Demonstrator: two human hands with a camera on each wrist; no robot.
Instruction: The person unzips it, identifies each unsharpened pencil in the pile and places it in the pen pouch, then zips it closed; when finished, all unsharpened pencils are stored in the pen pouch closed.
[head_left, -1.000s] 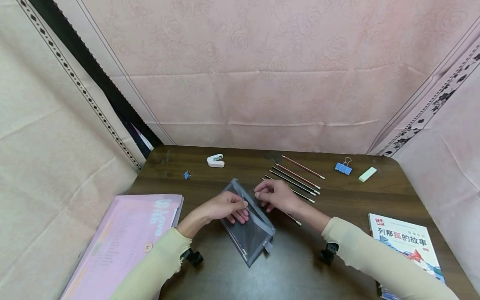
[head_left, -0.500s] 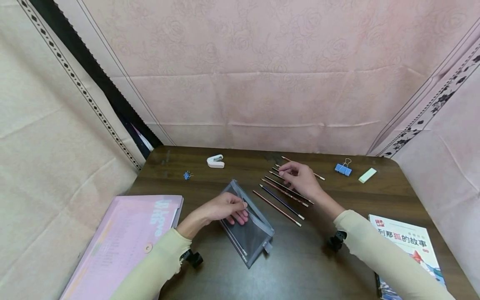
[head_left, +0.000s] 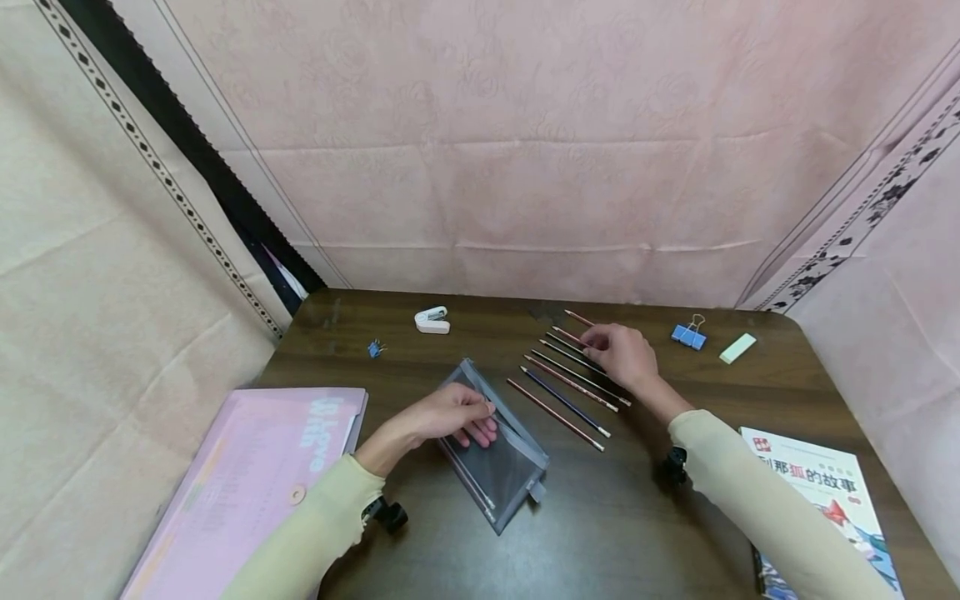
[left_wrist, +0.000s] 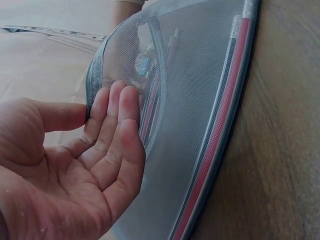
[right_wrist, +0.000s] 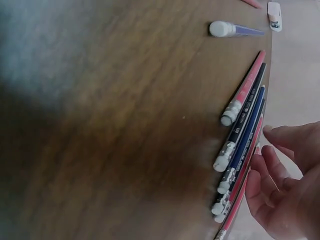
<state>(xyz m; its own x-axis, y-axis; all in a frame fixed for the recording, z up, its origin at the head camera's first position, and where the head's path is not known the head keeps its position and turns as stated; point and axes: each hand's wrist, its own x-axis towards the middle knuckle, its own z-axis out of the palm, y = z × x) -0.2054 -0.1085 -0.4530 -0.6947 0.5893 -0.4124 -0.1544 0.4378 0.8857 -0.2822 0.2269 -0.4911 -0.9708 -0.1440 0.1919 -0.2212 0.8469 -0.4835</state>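
Observation:
A grey mesh zip pouch (head_left: 510, 475) lies slanted on the table. My left hand (head_left: 461, 415) pinches the edge of its opening, thumb outside and fingers inside, as the left wrist view shows. Through the mesh a red pencil (left_wrist: 215, 135) and a dark one lie along the pouch's far side. To the right of the pouch, several pencils with white ends lie in a slanted row, a reddish pencil (head_left: 555, 414) nearest, then a blue pencil (head_left: 566, 402). My right hand (head_left: 622, 357) is over the far pencils, fingertips close to them, thumb and fingers apart in the right wrist view.
A white stapler (head_left: 432, 322) and a small blue binder clip (head_left: 375, 348) are at the back left. At the back right lie a larger blue binder clip (head_left: 688, 335) and a pale green eraser (head_left: 737, 348). A pink folder (head_left: 285, 467) is at left, a book (head_left: 817, 500) at right.
My right hand has moved from beside the pouch to the right and away, over the far pencils, uncovering the near ones. The left hand and pouch have stayed nearly still.

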